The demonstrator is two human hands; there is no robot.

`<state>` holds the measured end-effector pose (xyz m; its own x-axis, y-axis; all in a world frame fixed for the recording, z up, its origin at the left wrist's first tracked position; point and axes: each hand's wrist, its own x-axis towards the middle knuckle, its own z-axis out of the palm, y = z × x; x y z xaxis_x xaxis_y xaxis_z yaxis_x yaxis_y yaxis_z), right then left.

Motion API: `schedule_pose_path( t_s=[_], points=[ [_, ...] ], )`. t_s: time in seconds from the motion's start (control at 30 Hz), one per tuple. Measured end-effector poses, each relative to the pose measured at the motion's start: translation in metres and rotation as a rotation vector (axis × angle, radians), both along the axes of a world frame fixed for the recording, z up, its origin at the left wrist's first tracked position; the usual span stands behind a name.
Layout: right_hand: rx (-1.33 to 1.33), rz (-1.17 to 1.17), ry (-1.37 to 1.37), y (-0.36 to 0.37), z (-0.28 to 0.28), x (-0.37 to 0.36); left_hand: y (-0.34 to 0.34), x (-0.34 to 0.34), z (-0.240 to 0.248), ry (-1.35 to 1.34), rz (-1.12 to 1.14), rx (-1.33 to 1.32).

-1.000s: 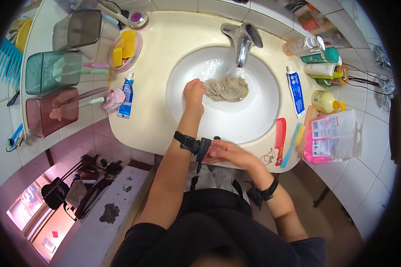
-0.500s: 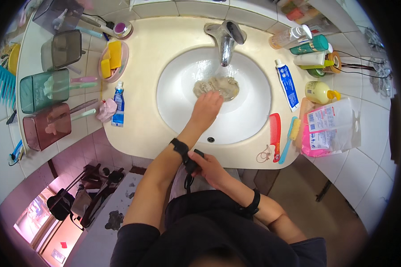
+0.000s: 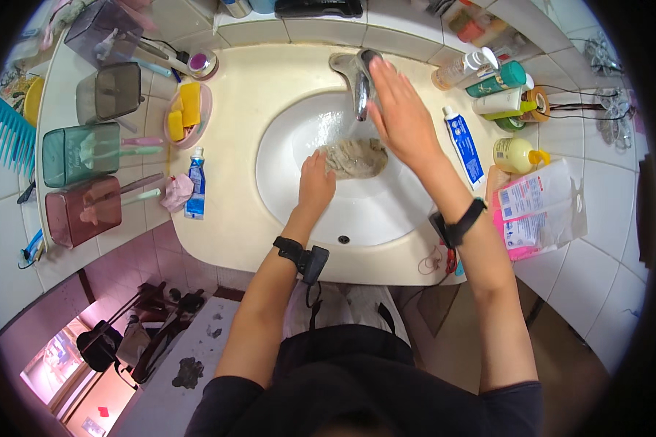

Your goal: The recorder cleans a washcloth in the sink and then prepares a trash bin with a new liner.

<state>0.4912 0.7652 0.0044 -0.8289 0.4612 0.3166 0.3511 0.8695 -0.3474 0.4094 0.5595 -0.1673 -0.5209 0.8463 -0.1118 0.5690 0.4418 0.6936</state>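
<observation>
A soaked grey-beige cloth (image 3: 357, 159) lies bunched in the white sink basin (image 3: 284, 197). The fingers of my left hand (image 3: 317, 178) are curled on its left edge, their tips partly hidden. Above the basin's right side, my right hand (image 3: 404, 113) reaches the chrome faucet (image 3: 361, 98). Its fingers are stretched out flat beside the lever, appearing to touch it, with nothing held in them. Water glistens in the basin under the spout.
Right of the basin lie a blue-and-white toothpaste tube (image 3: 465, 149), a yellow pump bottle (image 3: 516, 153) and a pink plastic pack (image 3: 521, 211). At left are a soap dish (image 3: 205, 113), a blue tube (image 3: 195, 186) and wall-mounted cups (image 3: 84, 153).
My right hand has left my left wrist and risen to the faucet lever. My left hand has shifted slightly left and down, from the top of the cloth to its left edge.
</observation>
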Motion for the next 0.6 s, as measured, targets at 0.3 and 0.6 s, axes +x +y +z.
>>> schedule_pose_path(
  t_s=[0.3,0.6],
  points=[
    [-0.663,-0.292,-0.154,-0.039,-0.132,0.059,0.026,-0.019,-0.018,-0.132,0.131,-0.101],
    [-1.318,-0.476,0.204,-0.065,-0.168,0.068,-0.004,-0.041,0.062,-0.606,0.123,-0.225]
  ],
)
